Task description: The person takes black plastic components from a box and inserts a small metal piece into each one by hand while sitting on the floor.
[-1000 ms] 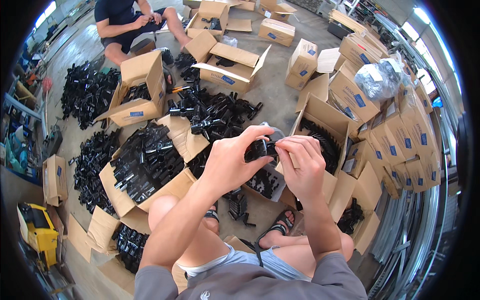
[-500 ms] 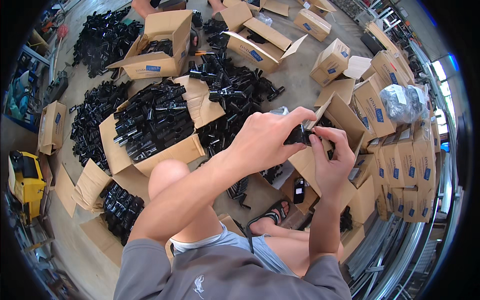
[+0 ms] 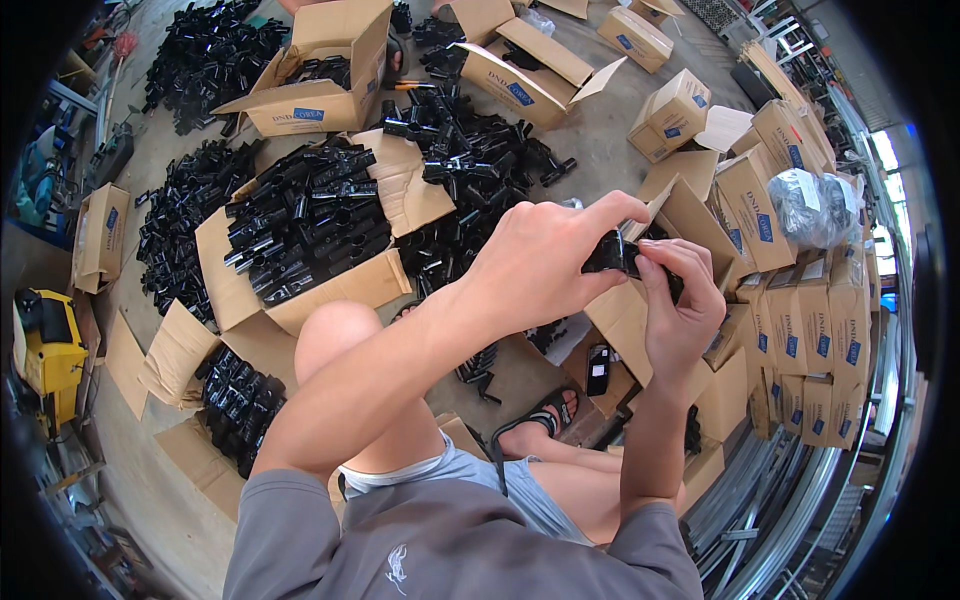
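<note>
In front of my chest, my left hand grips a glossy black tubular fitting between thumb and fingers. The fingers of my right hand pinch a small dark part at the fitting's right end; its exact shape is mostly covered by the fingertips. Both hands are raised over an open cardboard box on my right. Beyond my left knee, a carton is heaped with similar black fittings. A loose pile of them lies just past my hands.
More black fittings are piled at the far left. Open cartons stand ahead. Stacked boxes and a plastic-wrapped bundle are on the right, metal rails below. A phone lies near my foot; a yellow machine is left.
Both hands have shifted slightly to the right, still holding the fitting between them. The fitting appears a little turned. The whole view has tilted slightly.
</note>
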{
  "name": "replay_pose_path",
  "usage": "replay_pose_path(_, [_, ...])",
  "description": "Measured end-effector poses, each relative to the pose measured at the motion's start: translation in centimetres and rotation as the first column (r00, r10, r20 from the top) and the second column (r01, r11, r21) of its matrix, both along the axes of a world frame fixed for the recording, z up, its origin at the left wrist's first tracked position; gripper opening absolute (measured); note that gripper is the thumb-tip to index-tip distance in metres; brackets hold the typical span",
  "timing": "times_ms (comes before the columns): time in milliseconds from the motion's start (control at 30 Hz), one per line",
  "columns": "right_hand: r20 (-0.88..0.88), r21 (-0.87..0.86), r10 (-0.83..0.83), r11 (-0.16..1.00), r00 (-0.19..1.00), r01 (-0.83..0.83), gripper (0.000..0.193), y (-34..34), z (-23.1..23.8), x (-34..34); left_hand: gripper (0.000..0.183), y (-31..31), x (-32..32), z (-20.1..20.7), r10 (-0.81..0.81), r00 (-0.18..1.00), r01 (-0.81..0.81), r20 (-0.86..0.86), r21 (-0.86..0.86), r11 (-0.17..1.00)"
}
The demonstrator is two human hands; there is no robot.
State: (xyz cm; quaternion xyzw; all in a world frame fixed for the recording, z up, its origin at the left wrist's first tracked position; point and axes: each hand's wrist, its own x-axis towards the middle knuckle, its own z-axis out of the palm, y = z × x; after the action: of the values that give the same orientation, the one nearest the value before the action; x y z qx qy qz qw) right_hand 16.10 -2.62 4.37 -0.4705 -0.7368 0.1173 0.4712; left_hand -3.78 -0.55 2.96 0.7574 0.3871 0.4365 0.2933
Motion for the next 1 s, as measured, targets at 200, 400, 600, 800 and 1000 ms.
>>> replay_pose_path(200, [0.111, 0.036, 0.024, 0.999, 0.994, -0.028, 0.016, -0.3, 0.2, 0.3, 0.049, 0.0, 0.2, 0.0, -0.014, 0.998, 0.012, 0.056, 0.020, 1.000])
replay_pose_path(400, [-0.408, -0.039, -0.305, 0.948, 0.861, 0.317, 0.019, 0.1, -2.8, 2.6, 0.032, 0.2, 0.1, 0.4, 0.011, 0.906, 0.141, 0.423, -0.327, 0.935])
replay_pose_path(600, [0.287, -0.437, -0.232, 0.832, 0.930, 0.342, 0.017, -0.1, -21.4, 4.1, 0.036, 1.1, 0.0, 0.5, 0.396, 0.578, 0.406, 0.714, -0.672, 0.619])
replay_pose_path(800, [0.573, -0.762, -0.029, 0.348, 0.819, 0.546, 0.033, -2.1, -36.8, 5.9, 0.037, 1.3, -0.2, 0.4, 0.476, 0.466, 0.502, 0.746, -0.666, 0.552])
replay_pose_path(1000, [0.619, -0.733, -0.041, 0.328, 0.784, 0.596, 0.025, -1.0, -39.7, 5.6, 0.039, 1.7, -0.1, 0.4, 0.490, 0.488, 0.486, 0.722, -0.691, 0.534])
